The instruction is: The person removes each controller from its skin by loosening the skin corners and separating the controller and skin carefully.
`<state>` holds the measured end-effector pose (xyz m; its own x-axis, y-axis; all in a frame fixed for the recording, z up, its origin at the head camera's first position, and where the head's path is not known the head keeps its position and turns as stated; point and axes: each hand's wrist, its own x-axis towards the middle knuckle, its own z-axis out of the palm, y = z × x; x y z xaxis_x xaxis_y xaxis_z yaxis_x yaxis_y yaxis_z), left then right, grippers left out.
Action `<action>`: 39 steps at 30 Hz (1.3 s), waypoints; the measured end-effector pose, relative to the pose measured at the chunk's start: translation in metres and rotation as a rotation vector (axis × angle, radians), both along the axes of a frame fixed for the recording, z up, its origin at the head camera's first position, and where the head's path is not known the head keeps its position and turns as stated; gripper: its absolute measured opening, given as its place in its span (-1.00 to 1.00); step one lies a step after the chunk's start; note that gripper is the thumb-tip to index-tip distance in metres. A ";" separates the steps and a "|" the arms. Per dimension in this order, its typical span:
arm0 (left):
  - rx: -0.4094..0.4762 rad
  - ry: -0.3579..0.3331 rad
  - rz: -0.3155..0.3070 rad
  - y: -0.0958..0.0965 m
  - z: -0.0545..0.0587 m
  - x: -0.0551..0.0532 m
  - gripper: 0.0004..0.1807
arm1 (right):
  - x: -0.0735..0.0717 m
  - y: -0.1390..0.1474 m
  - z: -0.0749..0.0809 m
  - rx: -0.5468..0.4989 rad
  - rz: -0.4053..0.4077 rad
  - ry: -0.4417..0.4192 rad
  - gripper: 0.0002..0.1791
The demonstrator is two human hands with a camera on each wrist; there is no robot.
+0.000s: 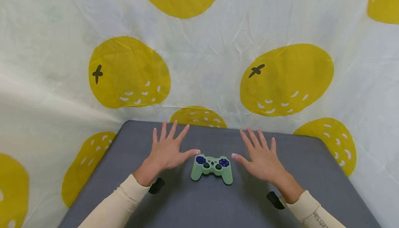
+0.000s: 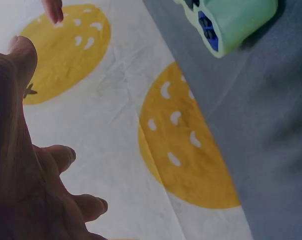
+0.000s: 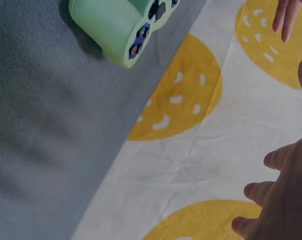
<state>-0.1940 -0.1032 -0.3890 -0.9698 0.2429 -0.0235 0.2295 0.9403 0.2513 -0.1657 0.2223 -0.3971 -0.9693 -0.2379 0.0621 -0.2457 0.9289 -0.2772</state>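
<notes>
A pale green game controller with blue button pads and two black thumbsticks lies on the grey table, its grips toward me. To its left my left hand is held above the table, fingers spread and straight, the thumb tip right by the controller's upper left corner in the head view. On the other side my right hand hovers likewise, fingers spread, thumb pointing at the controller with a gap between. Neither hand holds anything. Both wrist views show the controller apart from the fingers.
The grey table has rounded far corners. Behind it and along both sides hangs a white cloth printed with large yellow fruit shapes. Black straps sit at the wrists, below cream sleeves.
</notes>
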 end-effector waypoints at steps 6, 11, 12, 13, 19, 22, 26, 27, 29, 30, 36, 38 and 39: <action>0.028 -0.001 -0.011 0.005 -0.010 0.002 0.11 | 0.003 -0.002 -0.010 -0.012 -0.001 0.003 0.07; 0.036 -0.010 -0.011 0.008 -0.017 0.001 0.11 | 0.000 -0.003 -0.015 -0.008 -0.002 0.010 0.06; 0.034 -0.009 -0.009 0.008 -0.018 0.001 0.10 | 0.000 -0.003 -0.016 -0.008 -0.002 0.010 0.06; 0.028 -0.013 -0.007 0.008 -0.019 0.001 0.11 | 0.000 -0.004 -0.017 -0.011 -0.003 0.012 0.05; 0.019 -0.016 -0.004 0.007 -0.026 -0.001 0.13 | 0.001 -0.003 -0.023 -0.015 -0.006 0.008 0.05; 0.033 -0.016 -0.005 0.007 -0.031 -0.002 0.15 | 0.000 -0.003 -0.028 -0.013 -0.011 0.001 0.06; 0.046 -0.009 -0.010 0.006 -0.039 -0.002 0.16 | 0.001 -0.005 -0.034 -0.023 -0.012 0.005 0.05; 0.043 -0.005 -0.012 0.006 -0.041 -0.003 0.16 | 0.001 -0.006 -0.035 -0.028 -0.013 0.004 0.05; 0.037 -0.006 -0.011 0.006 -0.046 -0.002 0.16 | 0.001 -0.007 -0.039 -0.036 -0.012 0.002 0.05; 0.033 -0.009 -0.010 0.006 -0.048 -0.002 0.16 | 0.001 -0.008 -0.041 -0.036 -0.013 -0.005 0.05; 0.038 -0.043 -0.002 0.009 -0.061 -0.002 0.17 | 0.002 -0.009 -0.050 -0.041 -0.017 -0.026 0.06; 0.045 -0.043 -0.004 0.010 -0.064 -0.003 0.18 | 0.002 -0.009 -0.052 -0.044 -0.017 -0.025 0.06; 0.049 -0.043 -0.005 0.011 -0.066 -0.003 0.18 | 0.002 -0.009 -0.054 -0.045 -0.015 -0.025 0.06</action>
